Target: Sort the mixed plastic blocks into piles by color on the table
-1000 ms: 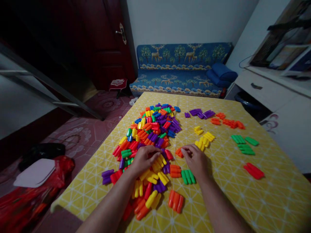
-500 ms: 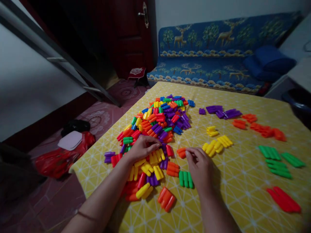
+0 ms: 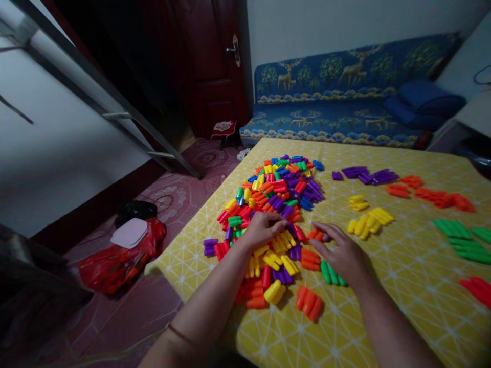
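A heap of colourful plastic pieces, each like several short tubes joined side by side, lies on the table. My left hand rests at the heap's near part, fingers bent and close together, just above yellow pieces. What its fingertips hold, if anything, is hidden. My right hand is beside the heap, thumb and fingers apart around a small orange piece lying on the cloth. Below that hand are another orange piece and a green piece. A larger orange piece lies nearer to me.
Colour-sorted groups lie on the yellow patterned tablecloth to the right: purple, yellow, orange, green and red. Behind the table stands a blue sofa. Bags lie on the floor left.
The view has swung left, so everything appears farther right. My right hand's thumb and fingers have spread apart at the orange piece. My left hand stays at the heap.
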The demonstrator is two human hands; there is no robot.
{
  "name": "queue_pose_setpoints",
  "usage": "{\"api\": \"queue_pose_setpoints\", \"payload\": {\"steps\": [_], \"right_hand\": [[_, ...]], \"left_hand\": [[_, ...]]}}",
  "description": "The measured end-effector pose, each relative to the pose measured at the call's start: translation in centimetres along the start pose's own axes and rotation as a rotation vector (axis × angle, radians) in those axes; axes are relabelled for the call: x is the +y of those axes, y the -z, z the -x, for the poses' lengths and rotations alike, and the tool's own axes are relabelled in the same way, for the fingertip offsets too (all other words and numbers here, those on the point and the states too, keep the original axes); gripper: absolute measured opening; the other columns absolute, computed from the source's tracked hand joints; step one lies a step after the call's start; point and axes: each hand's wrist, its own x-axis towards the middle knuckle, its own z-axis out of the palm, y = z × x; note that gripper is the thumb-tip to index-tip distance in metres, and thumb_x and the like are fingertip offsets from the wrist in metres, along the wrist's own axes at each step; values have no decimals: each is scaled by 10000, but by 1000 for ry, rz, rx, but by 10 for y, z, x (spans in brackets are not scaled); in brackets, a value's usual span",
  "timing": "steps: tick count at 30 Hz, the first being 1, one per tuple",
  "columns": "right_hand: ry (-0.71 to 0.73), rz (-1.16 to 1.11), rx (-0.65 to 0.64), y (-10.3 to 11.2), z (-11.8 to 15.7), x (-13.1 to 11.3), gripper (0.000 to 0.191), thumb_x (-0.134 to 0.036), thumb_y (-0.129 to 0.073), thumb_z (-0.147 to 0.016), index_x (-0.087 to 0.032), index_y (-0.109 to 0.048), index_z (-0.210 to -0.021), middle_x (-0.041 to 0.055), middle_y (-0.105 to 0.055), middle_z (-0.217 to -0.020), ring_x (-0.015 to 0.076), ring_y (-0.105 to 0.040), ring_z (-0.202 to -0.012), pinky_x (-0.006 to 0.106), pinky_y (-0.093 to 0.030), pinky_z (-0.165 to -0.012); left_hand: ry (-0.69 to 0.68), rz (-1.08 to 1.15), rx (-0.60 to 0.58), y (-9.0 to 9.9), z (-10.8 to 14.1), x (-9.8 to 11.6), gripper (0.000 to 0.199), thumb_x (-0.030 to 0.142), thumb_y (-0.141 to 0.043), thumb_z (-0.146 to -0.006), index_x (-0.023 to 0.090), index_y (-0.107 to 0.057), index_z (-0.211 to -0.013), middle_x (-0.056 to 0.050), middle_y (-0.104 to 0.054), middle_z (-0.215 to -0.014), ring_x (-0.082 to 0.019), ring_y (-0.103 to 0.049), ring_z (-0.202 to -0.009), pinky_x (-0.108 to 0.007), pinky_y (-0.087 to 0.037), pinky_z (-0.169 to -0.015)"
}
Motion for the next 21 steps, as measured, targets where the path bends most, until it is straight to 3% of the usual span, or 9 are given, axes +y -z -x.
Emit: {"api": "queue_pose_setpoints", "payload": {"steps": [4, 7, 13, 18, 21], "right_hand": [[-91, -128, 64, -1, -2, -3, 319, -441, -591, -844, -224, -688, -1057, 56, -712, -928, 183, -656, -773, 289, -511, -638], [-148, -199, 101, -3, -3, -1, 297, -440, -610, -814, -208, -707, -973, 56, -717, -836, 178, -648, -702, 276, -498, -578], [-174, -276, 196, -9, -2, 6, 279, -452, -649, -773, -205, -718, -881, 56, -728, -798, 181, -650, -685, 276, -511, -578], [-165, -293, 214, -11, -2, 11, 298, -453, -642, -766, -184, -723, -867, 82, -741, -844, 207, -671, -743, 304, -531, -622], [-160, -277, 227, -12, -2, 13, 302, -454, -641, -762, -183, -723, -867, 88, -742, -854, 217, -674, -760, 321, -536, -642]], "left_hand": [[-41, -54, 7, 0, 0, -1, 311, 358, -553, -890, 118, -748, -919, -30, -703, -716, -115, -568, -603, -199, -388, -548], [-40, -34, 27, -2, 1, 0, 404, 454, -523, -909, 126, -748, -839, -28, -680, -671, -122, -560, -590, -212, -387, -547], [22, 416, 94, -3, 0, 7, 624, 638, -411, -910, 115, -742, -836, -74, -705, -689, -177, -654, -655, -282, -514, -660], [-40, 549, 103, 27, -7, 34, 555, 657, -689, -717, 115, -739, -828, -59, -716, -696, -154, -658, -647, -256, -517, -654], [-105, 524, 114, 57, -9, 50, 555, 640, -708, -708, 106, -737, -858, -65, -724, -715, -136, -656, -654, -236, -509, -664]]}}
